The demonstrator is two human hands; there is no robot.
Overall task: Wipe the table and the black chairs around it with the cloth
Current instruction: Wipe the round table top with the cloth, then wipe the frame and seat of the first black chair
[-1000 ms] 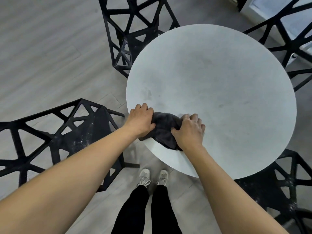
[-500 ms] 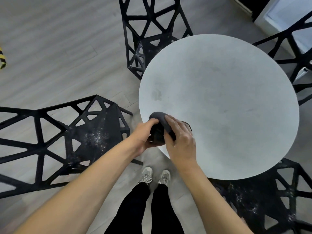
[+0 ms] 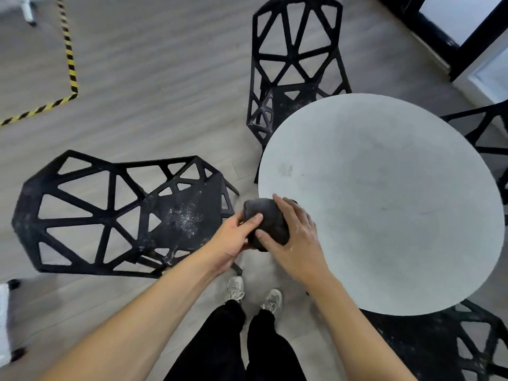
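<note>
Both hands together at the near-left rim of the round grey table [image 3: 384,204]; dark grey cloth [image 3: 265,218] bunched between them, just over the rim. Left hand [image 3: 233,237] grips the bundle from the left, thumb pressed on top; right hand [image 3: 294,240] curls over it from the right. Black lattice chair [image 3: 110,215] just left of the hands, seat speckled with white dust, its seat corner close to the table edge; narrow floor gap there holds the person's shoes [image 3: 253,294]. A second lattice chair [image 3: 297,64] tucks under the far-left rim; others partly seen at right and lower right. Wide bare wood floor [image 3: 154,78] at upper left, bounded by yellow-black hazard tape [image 3: 70,53].
</note>
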